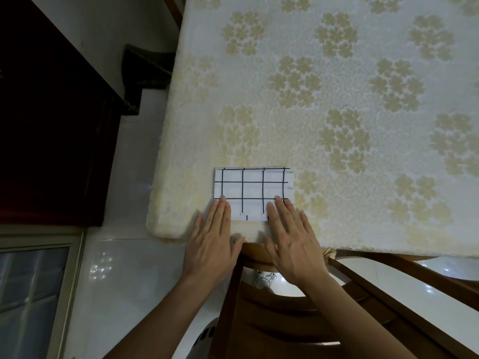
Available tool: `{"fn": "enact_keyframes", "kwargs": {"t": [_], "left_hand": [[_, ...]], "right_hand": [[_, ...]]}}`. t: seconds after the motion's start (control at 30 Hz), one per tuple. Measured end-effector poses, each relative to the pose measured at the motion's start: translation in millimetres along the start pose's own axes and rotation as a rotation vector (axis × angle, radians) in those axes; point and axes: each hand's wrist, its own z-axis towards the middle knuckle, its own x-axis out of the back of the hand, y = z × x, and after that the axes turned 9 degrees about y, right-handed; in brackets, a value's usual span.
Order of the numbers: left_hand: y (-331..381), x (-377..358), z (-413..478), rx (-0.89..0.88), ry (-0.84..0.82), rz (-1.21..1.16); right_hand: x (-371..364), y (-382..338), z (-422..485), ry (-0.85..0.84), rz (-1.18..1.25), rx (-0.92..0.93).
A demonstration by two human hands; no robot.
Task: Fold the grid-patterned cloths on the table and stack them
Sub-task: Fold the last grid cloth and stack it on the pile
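A folded white cloth with a black grid pattern [252,189] lies flat near the table's front left corner, its layers stacked into a small rectangle. My left hand [211,240] lies flat with straight fingers, the fingertips pressing on the cloth's near left corner. My right hand [291,239] is also flat, its fingertips on the cloth's near right corner. Both palms reach over the table's front edge. Neither hand grips anything.
The table [363,112] wears a cream lace cover with beige flower clusters. A wooden chair [298,320] stands directly under my arms at the front edge. Glossy white floor tiles and dark wooden furniture [51,112] lie to the left.
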Motion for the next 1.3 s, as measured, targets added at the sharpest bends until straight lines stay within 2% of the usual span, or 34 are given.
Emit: {"fn": "enact_keyframes", "kwargs": {"t": [0.3, 0.57, 0.83, 1.3], "left_hand": [[2.1, 2.1, 4.4, 0.026, 0.0, 0.013], [3.6, 11.8, 30.5, 0.018, 0.125, -0.083], [1.6, 13.8, 65.8, 0.007, 0.034, 0.002], [-2.5, 13.2, 62.5, 0.006, 0.076, -0.013]], "right_hand": [[1.1, -0.3, 8.1, 0.008, 0.021, 0.001], [10.7, 5.5, 14.3, 0.071, 0.043, -0.039], [14.0, 10.9, 43.1, 0.032, 0.026, -0.076], [22.1, 10.3, 44.6, 0.07, 0.046, -0.093]]}}
